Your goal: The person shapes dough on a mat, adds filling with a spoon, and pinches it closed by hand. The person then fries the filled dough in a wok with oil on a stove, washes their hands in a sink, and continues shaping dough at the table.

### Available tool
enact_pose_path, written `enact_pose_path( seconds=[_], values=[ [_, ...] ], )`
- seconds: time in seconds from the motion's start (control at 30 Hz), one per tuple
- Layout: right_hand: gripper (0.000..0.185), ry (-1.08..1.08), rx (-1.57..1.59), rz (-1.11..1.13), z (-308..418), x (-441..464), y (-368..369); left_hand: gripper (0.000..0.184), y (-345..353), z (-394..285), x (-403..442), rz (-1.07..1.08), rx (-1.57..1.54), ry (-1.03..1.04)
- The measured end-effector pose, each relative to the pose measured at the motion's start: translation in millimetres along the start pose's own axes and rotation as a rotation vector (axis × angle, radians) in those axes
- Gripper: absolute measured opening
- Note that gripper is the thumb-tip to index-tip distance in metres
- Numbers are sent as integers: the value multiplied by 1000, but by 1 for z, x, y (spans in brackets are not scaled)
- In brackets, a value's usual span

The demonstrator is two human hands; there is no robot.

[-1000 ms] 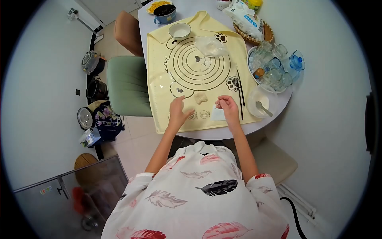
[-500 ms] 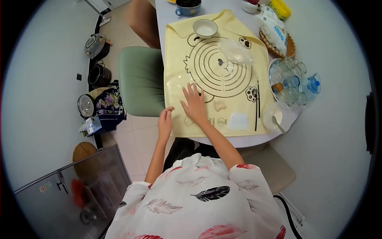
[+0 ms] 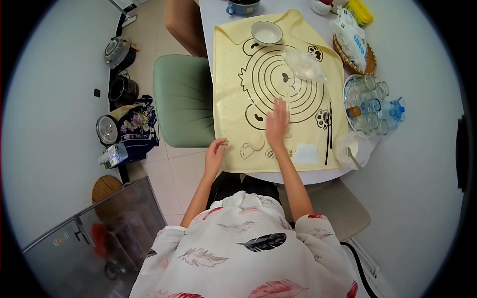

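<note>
My right hand (image 3: 278, 124) lies flat over the yellow mat (image 3: 228, 99), fingers stretched out, beside the printed bear face. It covers most of a pale dough piece (image 3: 288, 134). To its left a round pale dough piece (image 3: 256, 143) rests on the mat. At the mat's left edge is my left hand (image 3: 215, 153), its fingers curled together; whether something small is between them cannot be made out. A white paper square (image 3: 306, 154) and two black chopsticks (image 3: 328, 134) lie to the right. A clear plastic bag (image 3: 305, 65) sits on the bear print.
A white bowl (image 3: 266, 33) stands at the mat's back, a blue cup (image 3: 243, 7) behind it. On the right are a container with a spoon (image 3: 352, 149), a tray of glasses (image 3: 366, 104), a blue-lidded jug (image 3: 397, 109) and a basket (image 3: 370, 64). A green chair (image 3: 181, 99) stands left.
My right hand has moved right from the mat's left part, uncovering the round dough piece and covering the other. My left hand has shifted slightly. The camera view has also shifted.
</note>
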State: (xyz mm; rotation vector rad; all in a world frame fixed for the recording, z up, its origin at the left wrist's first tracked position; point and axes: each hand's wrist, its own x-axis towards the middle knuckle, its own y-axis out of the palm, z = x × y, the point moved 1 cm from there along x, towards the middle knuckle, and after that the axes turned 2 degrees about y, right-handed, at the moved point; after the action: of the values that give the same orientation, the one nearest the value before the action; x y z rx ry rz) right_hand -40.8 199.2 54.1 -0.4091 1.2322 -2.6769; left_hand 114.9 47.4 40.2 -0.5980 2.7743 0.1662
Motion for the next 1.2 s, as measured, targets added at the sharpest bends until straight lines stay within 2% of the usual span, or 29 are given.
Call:
enact_pose_path(
  seconds=[0.03,0.07,0.1,0.17,0.23,0.33,0.4,0.43,0.5,0.53,0.57,0.63,0.67,0.77,0.83,0.9,0.93,0.97,1.03,1.07,1.1,1.17,1.2],
  values=[
    [55,-42,-164,-26,4,2,-7,26,0,0,1,7,3,-3],
    [61,-82,-215,76,12,1,2,26,1,1,2,13,1,-10],
    [61,-77,-215,75,13,-6,13,25,2,1,3,18,-2,-14],
    [63,-192,-357,240,11,-24,34,25,4,0,1,2,-11,-34],
    [67,-182,-468,151,3,-25,42,25,7,-3,3,-23,-20,-51],
    [62,-206,-377,138,-2,-22,48,27,4,-5,1,13,-44,-39],
    [57,-20,59,147,-18,-18,52,28,7,-2,-2,3,-14,-81],
    [57,-17,52,149,-29,-19,49,28,8,-1,-1,6,-19,-85],
    [54,76,429,-43,-9,-6,8,29,7,0,-2,-33,-32,-79],
    [56,15,78,-34,1,-6,5,30,7,1,-3,-25,-38,-83],
    [56,20,77,-30,11,-10,7,30,6,4,-5,-24,-37,-90],
    [58,-145,-249,175,32,-16,15,29,6,9,-2,-51,-50,-120],
    [60,-235,-299,189,22,-33,34,29,7,8,-2,-49,-51,-118],
    [60,-254,-405,254,21,-46,42,29,9,5,-3,-86,-57,-114],
    [63,-256,-411,205,21,-48,45,29,5,3,-7,-54,-56,-118],
    [60,-215,-185,186,11,-45,51,29,5,2,-2,-48,-66,-92],
    [61,-60,-67,252,2,-40,59,29,4,4,-9,-44,-69,-96],
    [61,-55,-68,253,0,-33,52,29,2,4,-13,-41,-69,-100],
    [60,-31,147,8,4,-6,14,29,2,1,-13,-78,-62,-108],
    [60,-57,16,-72,10,2,1,29,1,2,-15,-79,-64,-108],
    [60,-59,16,-70,11,-1,4,29,0,4,-17,-102,-68,-131],
    [60,-139,-227,170,10,-18,19,29,-2,7,-19,-122,-70,-150],
    [61,-222,-292,202,5,-33,24,29,-2,12,-21,-129,-76,-166]
  ],
)
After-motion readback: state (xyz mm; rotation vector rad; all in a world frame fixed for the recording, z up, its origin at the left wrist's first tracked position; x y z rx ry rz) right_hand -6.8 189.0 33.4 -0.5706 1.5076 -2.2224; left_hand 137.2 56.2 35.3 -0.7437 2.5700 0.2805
